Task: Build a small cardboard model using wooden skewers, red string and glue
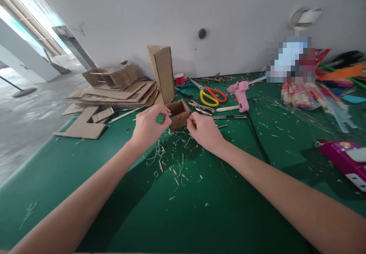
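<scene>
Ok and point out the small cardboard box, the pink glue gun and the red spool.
Small cardboard box (178, 123): head view, its near wall.
Pink glue gun (243, 98): head view, its handle.
Red spool (180, 80): head view, its red side.

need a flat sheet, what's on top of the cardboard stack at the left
An open cardboard box rests on the cardboard stack; whatever lies beneath that box is covered.

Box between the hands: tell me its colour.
The box is brown, seen best in the head view.
</scene>
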A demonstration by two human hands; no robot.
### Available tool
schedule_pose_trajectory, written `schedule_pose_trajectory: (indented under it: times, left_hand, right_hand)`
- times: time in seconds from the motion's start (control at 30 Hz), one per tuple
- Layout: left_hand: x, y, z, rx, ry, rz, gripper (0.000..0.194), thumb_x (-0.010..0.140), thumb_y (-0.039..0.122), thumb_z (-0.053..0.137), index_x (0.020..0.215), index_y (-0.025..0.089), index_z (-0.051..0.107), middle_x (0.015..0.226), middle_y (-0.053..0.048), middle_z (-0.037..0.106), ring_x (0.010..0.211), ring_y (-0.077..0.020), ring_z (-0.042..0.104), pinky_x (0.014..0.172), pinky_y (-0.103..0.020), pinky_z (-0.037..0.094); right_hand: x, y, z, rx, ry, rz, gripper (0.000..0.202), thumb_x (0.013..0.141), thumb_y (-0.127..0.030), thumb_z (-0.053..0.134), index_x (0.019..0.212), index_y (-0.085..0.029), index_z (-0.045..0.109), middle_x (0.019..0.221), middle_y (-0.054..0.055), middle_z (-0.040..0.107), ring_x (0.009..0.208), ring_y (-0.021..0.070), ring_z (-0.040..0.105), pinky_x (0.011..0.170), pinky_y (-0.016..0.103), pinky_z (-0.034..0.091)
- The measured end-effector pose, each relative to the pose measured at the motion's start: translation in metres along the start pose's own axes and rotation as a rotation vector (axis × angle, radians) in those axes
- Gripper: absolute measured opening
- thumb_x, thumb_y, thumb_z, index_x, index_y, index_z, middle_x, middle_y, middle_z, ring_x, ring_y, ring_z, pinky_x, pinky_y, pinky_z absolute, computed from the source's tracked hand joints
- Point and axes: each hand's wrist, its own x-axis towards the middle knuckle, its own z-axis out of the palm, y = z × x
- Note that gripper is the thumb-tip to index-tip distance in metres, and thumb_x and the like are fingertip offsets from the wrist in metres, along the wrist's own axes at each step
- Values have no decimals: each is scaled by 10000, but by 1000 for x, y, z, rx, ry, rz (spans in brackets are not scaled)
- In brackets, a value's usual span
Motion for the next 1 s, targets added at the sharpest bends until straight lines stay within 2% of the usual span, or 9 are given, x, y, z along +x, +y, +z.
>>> schedule_pose_trajectory:
  times: [0.17, 0.3, 0.43, 0.53, 0.7, 0.83, 1.0]
  left_hand:
    - [-3, -1, 1, -3, -42, 103, 110, 789, 101, 567, 861, 176, 605, 922, -47, 717, 879, -180, 683, 806, -330, 565]
    - [-5, -2, 2, 59, -158, 159, 257, 794, 139, 602, 1051, 140, 600, 1053, -105, 688, 996, -237, 648, 880, -404, 534]
    - [-6, -4, 5, 149, -148, 264, 110, 853, 140, 553, 909, 177, 640, 1049, -75, 699, 945, -213, 663, 858, -388, 527]
    - [-7, -5, 8, 177, -111, 288, 118, 872, 150, 539, 848, 186, 649, 1027, -58, 709, 912, -202, 669, 839, -373, 525]
    - [-8, -4, 8, 178, -106, 265, 113, 877, 157, 537, 850, 178, 645, 998, -67, 709, 905, -200, 670, 821, -363, 524]
    - [-8, -4, 9, 207, -114, 296, 111, 886, 174, 547, 951, 160, 636, 1005, -79, 713, 912, -207, 675, 832, -371, 524]
    - [-8, -5, 12, 191, -81, 297, 119, 892, 167, 558, 968, 166, 650, 960, -59, 736, 845, -191, 692, 835, -370, 536]
  right_hand:
    - [-2, -2, -1, 74, 9, -19, 190, 904, -263, 448, 813, -173, 589, 738, 51, 662, 647, 161, 571, 584, 295, 320]
    - [-4, -4, -3, 60, 36, -28, 181, 889, -270, 464, 796, -181, 591, 720, 39, 656, 625, 153, 556, 565, 291, 297]
    - [-6, -6, -4, 54, 36, -56, 174, 877, -259, 469, 768, -187, 583, 691, 24, 636, 599, 138, 531, 549, 288, 278]
    - [-7, -8, -5, 63, 21, -92, 153, 865, -245, 477, 764, -190, 578, 706, 21, 642, 609, 134, 531, 554, 286, 281]
    - [-8, -9, -5, 85, 29, -103, 110, 859, -236, 485, 814, -194, 576, 769, 25, 656, 658, 139, 552, 569, 283, 306]
    - [-7, -10, -4, 95, 47, -98, 96, 862, -253, 503, 849, -194, 577, 794, 25, 659, 685, 145, 566, 579, 281, 327]
    - [-6, -9, -4, 116, 57, -81, 114, 862, -263, 513, 872, -188, 599, 800, 33, 669, 712, 157, 590, 604, 285, 360]
